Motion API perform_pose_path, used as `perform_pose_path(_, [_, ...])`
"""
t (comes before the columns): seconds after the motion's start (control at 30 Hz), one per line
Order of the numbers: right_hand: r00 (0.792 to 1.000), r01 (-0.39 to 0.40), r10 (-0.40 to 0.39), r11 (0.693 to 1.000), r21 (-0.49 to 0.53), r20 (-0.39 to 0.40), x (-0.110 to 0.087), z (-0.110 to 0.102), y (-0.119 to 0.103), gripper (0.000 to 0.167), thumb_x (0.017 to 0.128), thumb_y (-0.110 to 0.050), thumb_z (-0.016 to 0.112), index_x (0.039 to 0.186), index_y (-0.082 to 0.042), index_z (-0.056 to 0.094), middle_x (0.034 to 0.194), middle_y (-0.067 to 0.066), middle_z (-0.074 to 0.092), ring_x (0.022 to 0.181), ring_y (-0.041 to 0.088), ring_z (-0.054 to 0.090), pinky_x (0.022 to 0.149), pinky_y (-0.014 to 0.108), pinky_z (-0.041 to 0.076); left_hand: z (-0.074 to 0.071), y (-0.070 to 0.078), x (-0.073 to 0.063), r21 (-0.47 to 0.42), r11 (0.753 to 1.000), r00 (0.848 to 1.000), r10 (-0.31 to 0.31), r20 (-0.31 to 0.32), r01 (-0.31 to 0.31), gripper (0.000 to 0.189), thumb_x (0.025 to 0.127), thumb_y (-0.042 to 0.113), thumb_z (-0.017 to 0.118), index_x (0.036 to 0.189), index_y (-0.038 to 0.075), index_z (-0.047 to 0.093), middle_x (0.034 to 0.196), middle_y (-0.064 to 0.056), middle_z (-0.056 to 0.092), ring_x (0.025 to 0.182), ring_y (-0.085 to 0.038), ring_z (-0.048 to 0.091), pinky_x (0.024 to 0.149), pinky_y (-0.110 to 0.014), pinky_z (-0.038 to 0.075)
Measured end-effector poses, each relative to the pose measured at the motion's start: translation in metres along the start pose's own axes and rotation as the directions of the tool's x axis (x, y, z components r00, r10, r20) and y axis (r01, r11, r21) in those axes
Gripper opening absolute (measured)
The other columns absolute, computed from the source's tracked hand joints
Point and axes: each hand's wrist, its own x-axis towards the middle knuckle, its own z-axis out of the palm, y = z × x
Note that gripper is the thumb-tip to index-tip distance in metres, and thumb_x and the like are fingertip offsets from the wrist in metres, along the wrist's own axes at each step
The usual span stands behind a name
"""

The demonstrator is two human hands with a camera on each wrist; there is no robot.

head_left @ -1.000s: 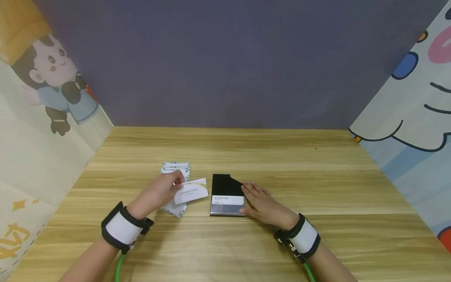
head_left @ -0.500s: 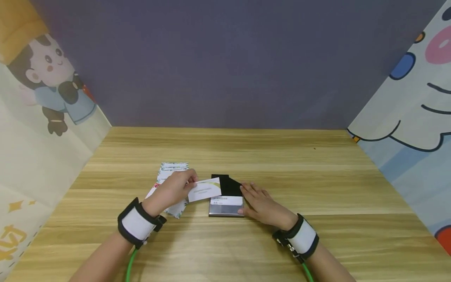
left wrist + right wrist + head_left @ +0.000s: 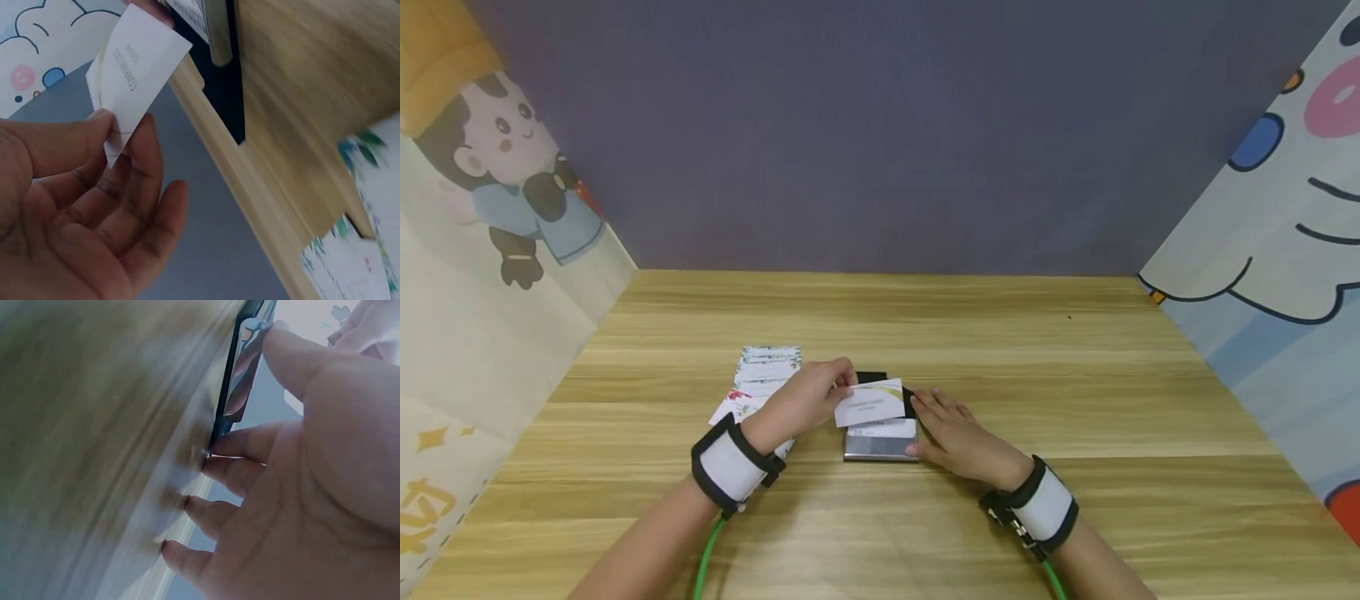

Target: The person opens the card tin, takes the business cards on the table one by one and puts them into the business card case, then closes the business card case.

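Observation:
My left hand (image 3: 805, 400) pinches a white business card (image 3: 869, 406) between thumb and fingers. In the left wrist view the thumb (image 3: 75, 140) lies on the card, which is slightly bent. The card hangs over a black and silver card case (image 3: 880, 448) lying on the table and covers part of it. A white card with printing (image 3: 887, 428) shows inside the case. My right hand (image 3: 958, 437) rests against the case's right side, fingers extended. From the right wrist view, the fingertips (image 3: 195, 506) touch the table and the thumb lies at the case's metal edge.
Left of the case lie several white cards with floral borders (image 3: 767, 367), partly behind my left hand and wrist. A dark panel (image 3: 887, 142) rises behind the wooden table (image 3: 970, 325). Printed sheets stand at both sides. Green cables (image 3: 703, 558) trail from both wristbands.
My left hand has moved right with the business card, from above the floral cards to over the case. More floral cards are uncovered. The right hand keeps its place beside the case.

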Motion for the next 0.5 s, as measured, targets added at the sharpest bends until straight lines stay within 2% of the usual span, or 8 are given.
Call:
perform_pose_path(0.3, [1.000, 0.002, -0.002, 1.000, 0.007, -0.005, 0.000, 0.000, 0.000, 0.071, 0.092, -0.041, 0.048, 0.143, 0.000, 0.022, 0.151, 0.018, 0.014, 0.139, 0.038, 0.010, 0.106, 0.059, 0.019, 0.013, 0.002, 0.008, -0.019, 0.999, 0.999, 0.048, -0.017, -0.048, 0.005, 0.086, 0.005, 0.060, 0.087, 0.010, 0.060, 0.080, -0.002, 0.063, 0.070, -0.010, 0.054, 0.063, -0.023, 0.046])
perform_pose_path(0.5, [1.000, -0.009, 0.009, 1.000, 0.008, 0.001, -0.001, -0.001, -0.001, 0.071, 0.092, -0.041, 0.048, 0.142, 0.002, 0.023, 0.150, 0.020, 0.016, 0.139, 0.039, 0.010, 0.107, 0.058, 0.018, 0.020, 0.001, 0.008, -0.006, 0.999, 0.999, 0.042, 0.002, -0.042, 0.005, 0.085, 0.006, 0.061, 0.086, 0.012, 0.061, 0.079, 0.000, 0.062, 0.069, -0.008, 0.053, 0.062, -0.023, 0.045])
